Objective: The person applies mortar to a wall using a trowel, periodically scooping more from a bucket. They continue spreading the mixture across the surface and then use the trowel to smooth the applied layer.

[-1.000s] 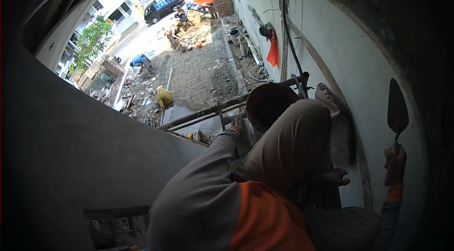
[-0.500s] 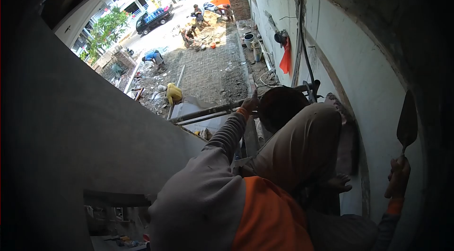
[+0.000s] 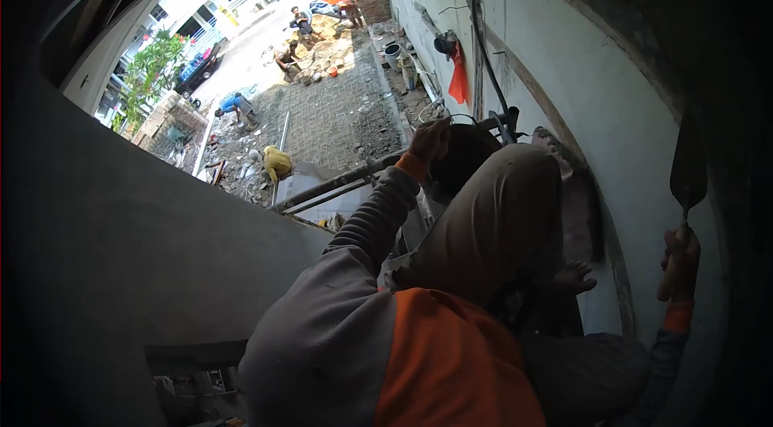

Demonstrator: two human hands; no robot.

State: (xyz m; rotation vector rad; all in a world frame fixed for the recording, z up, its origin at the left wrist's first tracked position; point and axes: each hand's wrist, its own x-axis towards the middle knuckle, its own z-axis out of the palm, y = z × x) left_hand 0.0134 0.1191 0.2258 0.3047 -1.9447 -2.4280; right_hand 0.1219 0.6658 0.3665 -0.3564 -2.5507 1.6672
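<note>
My right hand (image 3: 681, 259), at the far right, is closed round the handle of a pointed trowel (image 3: 689, 160). The trowel's blade points up, close to the pale wall. My left hand (image 3: 431, 142) reaches forward past my raised knee, its fingers closed at the left edge of a dark bucket (image 3: 462, 155). The bucket's thin wire handle arcs up from beside these fingers. My knee hides the lower side of the bucket, and its contents are too dark to make out.
Scaffold pipes (image 3: 338, 181) cross just beyond my left forearm. The pale wall (image 3: 596, 97) rises at my right, with a hanging orange cloth (image 3: 458, 77) and a cable. Far below, several people work around a wire-mesh ground (image 3: 330, 117); a grey wall (image 3: 201, 218) stands at left.
My left hand has lifted slightly at the bucket's edge, and the bucket's wire handle now shows raised. The trowel has risen a little in my right hand. The whole view has shifted.
</note>
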